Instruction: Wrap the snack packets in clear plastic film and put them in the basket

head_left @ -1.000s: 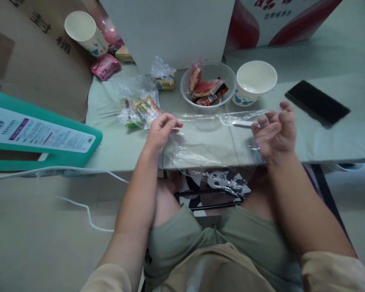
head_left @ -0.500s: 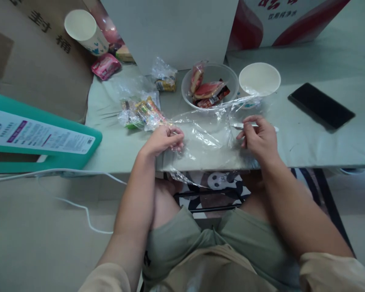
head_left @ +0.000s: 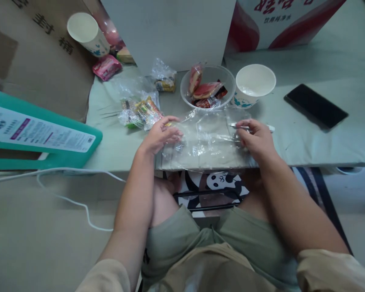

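Clear plastic film [head_left: 200, 142] lies on the table [head_left: 316, 148] between your 2 hands, its longer side running left to right along the near edge; your left hand [head_left: 162, 136] is at its left end, with the fingers loosely curled and spread, and you cannot tell whether a fingertip pins the film; your right hand [head_left: 257, 140] is closed around a slim pale stick [head_left: 271, 129], whose tip points left over the film's right part, so the right hand's tip is nearer to the film's middle; whether that tip touches the film, you cannot tell; the film looks thin, see-through and glossy, with creases and bright glints across it; beyond its far edge stand a clear bowl [head_left: 185, 95] of wrapped snacks [head_left: 205, 90] and a paper cup [head_left: 246, 97]; your phone [head_left: 316, 106] lies farther right, apart from the film.
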Tool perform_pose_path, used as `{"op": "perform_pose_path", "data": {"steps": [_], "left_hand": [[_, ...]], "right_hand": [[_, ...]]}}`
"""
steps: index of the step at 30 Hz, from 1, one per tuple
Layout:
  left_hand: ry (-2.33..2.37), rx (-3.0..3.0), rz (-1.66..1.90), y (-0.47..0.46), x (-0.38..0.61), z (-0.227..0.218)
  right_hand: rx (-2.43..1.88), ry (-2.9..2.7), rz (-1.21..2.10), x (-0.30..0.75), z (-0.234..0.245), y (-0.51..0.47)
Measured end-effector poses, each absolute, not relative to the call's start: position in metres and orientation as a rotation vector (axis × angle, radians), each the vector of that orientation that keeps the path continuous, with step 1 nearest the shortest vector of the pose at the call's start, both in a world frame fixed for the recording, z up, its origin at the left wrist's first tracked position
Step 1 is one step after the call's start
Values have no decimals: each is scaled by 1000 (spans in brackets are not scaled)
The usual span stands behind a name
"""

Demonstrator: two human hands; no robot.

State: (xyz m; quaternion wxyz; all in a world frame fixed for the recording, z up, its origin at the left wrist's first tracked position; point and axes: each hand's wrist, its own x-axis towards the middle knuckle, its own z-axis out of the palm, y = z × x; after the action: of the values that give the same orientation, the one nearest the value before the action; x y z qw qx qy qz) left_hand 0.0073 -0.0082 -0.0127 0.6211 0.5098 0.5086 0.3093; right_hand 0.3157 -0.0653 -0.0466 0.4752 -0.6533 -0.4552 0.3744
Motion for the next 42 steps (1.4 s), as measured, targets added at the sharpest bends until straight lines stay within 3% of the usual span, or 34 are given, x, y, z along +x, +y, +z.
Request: {"op": "perform_pose_path", "data": {"steps": [8, 14, 19, 24, 29, 37, 42], "left_hand": [[1048, 1129, 1012, -3, -1, -15], [1148, 1045, 781, -1, -2, -17], [1123, 983, 945, 2, -4, -17], [1170, 974, 879, 5, -1, -19], [1259, 1078, 966, 1, 8, -25], [1415, 1245, 1146, -6, 11, -31], [1483, 1819, 1090, -27, 18, -19]], "right_hand": [[-1233, -876, 734, 315, -45, -61], [-1313, -1043, 802, 323, -54, -60], [-1233, -1154, 749, 336, -56, -66], [-1285, -1358, 644, 344, -48, -78], [-1510, -1613, 491, 341, -45, -81], [-1508, -1639, 451, 337, -49, -79], [-1517, -1651, 439, 333, -48, -79]]}}
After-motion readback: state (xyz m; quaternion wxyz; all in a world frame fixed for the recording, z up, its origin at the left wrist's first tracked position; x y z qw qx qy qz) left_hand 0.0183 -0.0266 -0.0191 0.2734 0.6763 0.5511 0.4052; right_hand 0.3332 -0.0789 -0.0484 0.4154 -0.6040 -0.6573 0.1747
